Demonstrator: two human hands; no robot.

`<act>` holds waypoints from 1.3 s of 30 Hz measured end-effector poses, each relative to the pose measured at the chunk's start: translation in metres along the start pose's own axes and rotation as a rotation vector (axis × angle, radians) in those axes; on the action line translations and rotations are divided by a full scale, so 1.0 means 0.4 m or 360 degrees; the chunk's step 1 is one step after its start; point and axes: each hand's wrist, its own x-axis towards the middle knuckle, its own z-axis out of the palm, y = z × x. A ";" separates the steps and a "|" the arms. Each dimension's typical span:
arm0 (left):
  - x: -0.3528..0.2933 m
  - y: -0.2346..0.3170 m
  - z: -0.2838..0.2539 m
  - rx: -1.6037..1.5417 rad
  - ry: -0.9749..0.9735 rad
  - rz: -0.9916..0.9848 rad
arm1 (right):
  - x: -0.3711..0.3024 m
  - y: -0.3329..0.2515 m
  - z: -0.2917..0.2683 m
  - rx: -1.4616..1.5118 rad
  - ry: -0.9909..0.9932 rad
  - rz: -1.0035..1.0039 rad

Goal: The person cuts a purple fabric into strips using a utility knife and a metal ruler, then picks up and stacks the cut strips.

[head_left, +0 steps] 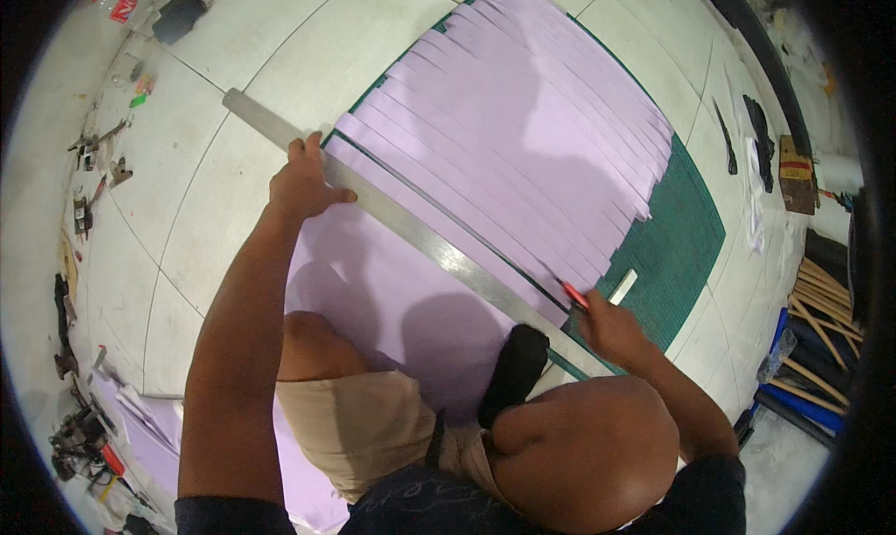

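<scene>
The work in hand looks like slicing the lilac cloth [359, 269] into strips along a ruler [453, 260], and doing it well depends mostly on keeping that straightedge from swivelling. The cloth lies over the green mat [691, 222], with the cut strips [523, 152] fanned beyond the ruler and an uncut stretch on the near side, reaching under the person's legs. The left hand [303, 185] is partly spread and presses on the ruler toward its left end, fingers over the far edge and thumb across toward the near one; firm, even weight there should help. A foot in a black sock [516, 367] sits by the ruler's near edge, toward the other end. The right hand [611, 331] is closed around a red cutter [574, 295], near the ruler's right end, its tip pointing away over the strips; whether the blade touches them I cannot tell. For a clean cut, the blade should run snug against the straightedge in one steady stroke, over mat rather than bare floor, and well clear of the left thumb and the foot.
</scene>
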 end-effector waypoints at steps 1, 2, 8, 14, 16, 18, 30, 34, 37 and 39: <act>-0.001 -0.014 -0.002 0.0015 -0.0019 -0.0003 | 0.065 -0.072 -0.002 0.0031 0.0073 -0.0113; 0.000 -0.022 -0.002 0.0035 -0.0046 0.0001 | 0.131 -0.135 0.004 0.0071 0.0143 -0.0218; -0.002 0.005 -0.004 0.0069 -0.0015 -0.0006 | 0.388 -0.431 -0.022 0.0123 0.0281 -0.0552; -0.013 0.010 -0.020 -0.0014 0.0020 -0.0006 | 0.492 -0.592 -0.020 0.0286 0.0375 -0.0768; -0.013 0.015 -0.018 -0.0003 0.0037 -0.0005 | 0.510 -0.618 -0.019 0.0306 0.0423 -0.0777; -0.012 0.019 -0.022 -0.0019 0.0053 0.0006 | 0.526 -0.633 -0.013 0.0319 0.0443 -0.0752; -0.002 0.008 -0.019 0.0217 -0.0072 0.0039 | 0.525 -0.680 -0.063 0.0312 0.0414 -0.0710; -0.004 0.015 -0.015 0.0203 -0.0078 0.0084 | 0.522 -0.637 -0.074 0.0240 0.0283 -0.0654; -0.013 0.011 -0.018 0.0216 -0.0061 0.0075 | 0.449 -0.547 -0.083 0.0213 0.0076 -0.0610; -0.008 0.009 -0.022 0.0244 -0.0056 0.0064 | 0.376 -0.489 -0.060 0.0200 0.0068 -0.0534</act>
